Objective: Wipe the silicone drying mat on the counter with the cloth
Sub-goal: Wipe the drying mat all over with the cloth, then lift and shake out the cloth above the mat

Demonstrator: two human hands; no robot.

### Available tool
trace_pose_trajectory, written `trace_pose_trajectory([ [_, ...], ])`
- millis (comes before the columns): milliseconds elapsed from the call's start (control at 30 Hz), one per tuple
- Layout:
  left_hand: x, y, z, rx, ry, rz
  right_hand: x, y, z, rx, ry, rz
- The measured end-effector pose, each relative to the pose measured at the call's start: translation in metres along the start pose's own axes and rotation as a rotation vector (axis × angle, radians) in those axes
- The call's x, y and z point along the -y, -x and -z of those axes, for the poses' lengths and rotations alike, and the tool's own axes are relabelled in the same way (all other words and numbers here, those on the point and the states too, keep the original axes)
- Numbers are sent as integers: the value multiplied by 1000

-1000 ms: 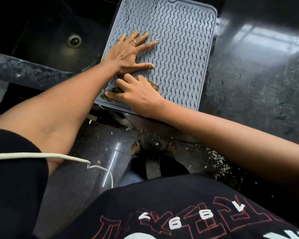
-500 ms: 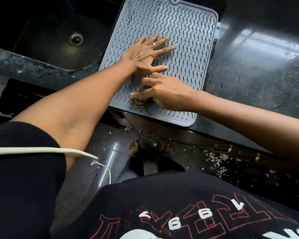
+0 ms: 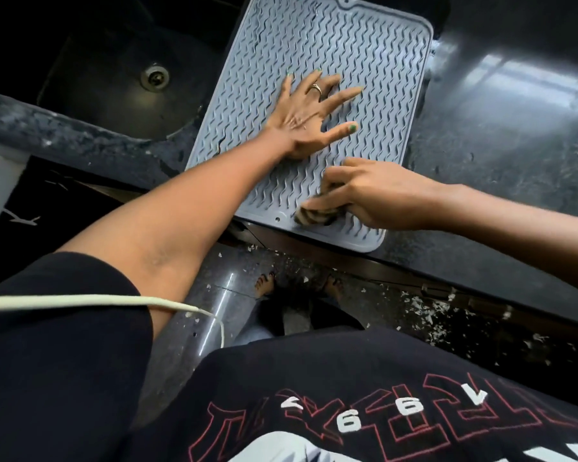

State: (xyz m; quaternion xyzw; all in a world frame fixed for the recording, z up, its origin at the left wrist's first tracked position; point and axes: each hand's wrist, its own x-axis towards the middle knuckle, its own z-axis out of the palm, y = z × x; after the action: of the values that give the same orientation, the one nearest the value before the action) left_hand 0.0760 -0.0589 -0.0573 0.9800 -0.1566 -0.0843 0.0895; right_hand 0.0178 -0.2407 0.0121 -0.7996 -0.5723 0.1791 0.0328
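Mat: grey silicone with wavy ridges, flat on the dark counter, its far end cut off at 12 o'clock; its near edge lies along the counter's front edge.
Left hand: palm down on the middle of the mat, fingers straight and spread wide — a ring on one finger, green nails; the arm reaches in from 8 o'clock.
Right hand: at the mat's near edge, at 5 o'clock from the left hand, fingers curled round the cloth and pressing it down; the forearm comes in from 3 o'clock.
Cloth: a small bunched, striped wad, mostly hidden under the fingers, so only its near side shows; it touches the mat close to the near corner.
Hard to make out: the pattern of the cloth, blurred; how much of it lies under the palm cannot be told.
Around: a dark sink with a round drain at 10 o'clock of the mat — a white cable across the left sleeve, black printed shirt at 6 o'clock, bare feet on a littered floor below the counter edge.
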Motion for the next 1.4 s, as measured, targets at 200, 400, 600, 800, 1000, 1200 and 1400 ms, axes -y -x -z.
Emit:
trace_pose_trajectory([
  [200, -4, -5, -13, -43, -8, 66, 1, 27, -13, 113, 105, 10],
  [400, -5, -6, -14, -60, -25, 73, -13, 45, 6, 366, 141, -140],
  [600, -35, 7, 12, -92, 414, 275, -33, 35, 49, -233, -646, -345],
  [800, -65, 41, 61, -134, 1469, 390, -28, 17, 61, -626, -896, -534],
  [1000, -57, 38, 91, -168, 1529, 341, -22, 7, 77, -799, -1150, -498],
  [1200, -43, 44, 104, -202, 1552, 268, -28, 9, 92, -760, -1164, -550],
  [1400, -38, 49, 135, -313, 1590, 179, -27, 14, 111, -758, -1159, -438],
])
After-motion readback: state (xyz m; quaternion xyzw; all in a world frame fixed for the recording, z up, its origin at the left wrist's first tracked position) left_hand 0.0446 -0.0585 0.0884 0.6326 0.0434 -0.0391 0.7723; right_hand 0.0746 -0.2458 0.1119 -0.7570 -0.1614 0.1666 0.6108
